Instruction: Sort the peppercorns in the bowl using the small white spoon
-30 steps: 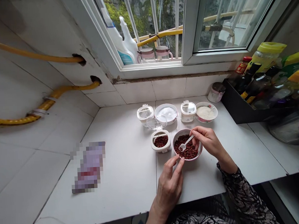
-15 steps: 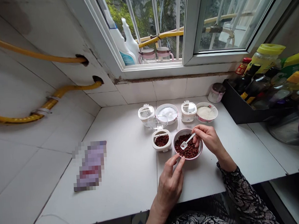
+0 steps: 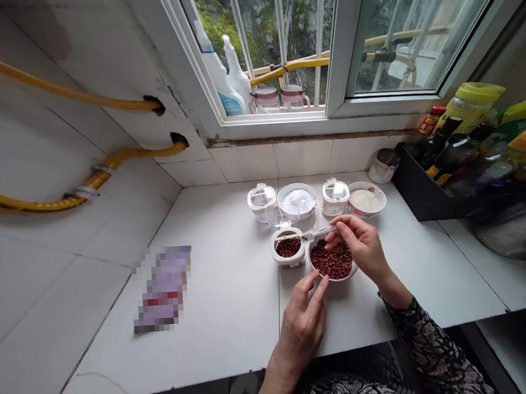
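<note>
White spoon [image 3: 320, 233] pinched in the right hand [image 3: 358, 245], scoop end leftward, near the open jar [image 3: 289, 261]

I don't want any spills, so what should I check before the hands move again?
1. White spoon gripped: ok, in the right hand's fingers.
2. Bowl steadied: ok, left hand's fingertips are at its rim.
3. Front container's clear lid open: ok, tipped back.
4. Spoon's scoop off the container's rim: cannot tell, they look very close.
5. Scoop not overfull: cannot tell, too small to see.
</note>
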The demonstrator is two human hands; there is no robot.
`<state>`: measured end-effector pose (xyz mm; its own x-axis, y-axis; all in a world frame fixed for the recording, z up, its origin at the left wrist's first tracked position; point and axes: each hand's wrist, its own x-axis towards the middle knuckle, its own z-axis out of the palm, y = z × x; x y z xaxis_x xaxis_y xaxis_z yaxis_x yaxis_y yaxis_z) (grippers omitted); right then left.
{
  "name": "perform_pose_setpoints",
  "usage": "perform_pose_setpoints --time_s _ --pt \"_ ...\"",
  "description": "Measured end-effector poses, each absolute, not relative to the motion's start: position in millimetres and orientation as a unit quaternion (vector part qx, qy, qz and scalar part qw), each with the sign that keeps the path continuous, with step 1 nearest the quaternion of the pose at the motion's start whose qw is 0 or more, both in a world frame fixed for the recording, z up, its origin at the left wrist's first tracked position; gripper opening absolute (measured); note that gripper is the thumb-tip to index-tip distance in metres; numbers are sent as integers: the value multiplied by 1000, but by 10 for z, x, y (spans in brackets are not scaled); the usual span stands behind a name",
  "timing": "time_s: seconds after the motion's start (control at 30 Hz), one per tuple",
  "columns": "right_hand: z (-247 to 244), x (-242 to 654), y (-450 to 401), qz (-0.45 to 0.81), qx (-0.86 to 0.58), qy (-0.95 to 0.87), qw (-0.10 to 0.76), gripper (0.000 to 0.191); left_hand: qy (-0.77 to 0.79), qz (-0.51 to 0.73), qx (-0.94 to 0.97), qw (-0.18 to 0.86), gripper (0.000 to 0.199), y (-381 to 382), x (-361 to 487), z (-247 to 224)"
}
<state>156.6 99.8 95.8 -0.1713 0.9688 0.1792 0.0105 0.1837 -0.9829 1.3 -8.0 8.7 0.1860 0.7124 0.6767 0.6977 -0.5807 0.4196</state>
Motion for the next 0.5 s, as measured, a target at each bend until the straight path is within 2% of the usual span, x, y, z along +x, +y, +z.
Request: perform_pose_setpoints --time_s 0.1,0.23,0.4,0.5 --pt "941 1440 924 392 -384 -678 489 23 456 445 771 7 63 -81 12 83" --pt "933 1403 883 272 -328 -778 462 19 454 443 773 6 62 -82 10 84" --pt "1007 1615 937 261 -378 -744 485 16 456 437 775 7 60 -85 8 91" --pt "996 1747 1006 272 -416 -750 436 16 458 439 773 8 61 -85 12 95"
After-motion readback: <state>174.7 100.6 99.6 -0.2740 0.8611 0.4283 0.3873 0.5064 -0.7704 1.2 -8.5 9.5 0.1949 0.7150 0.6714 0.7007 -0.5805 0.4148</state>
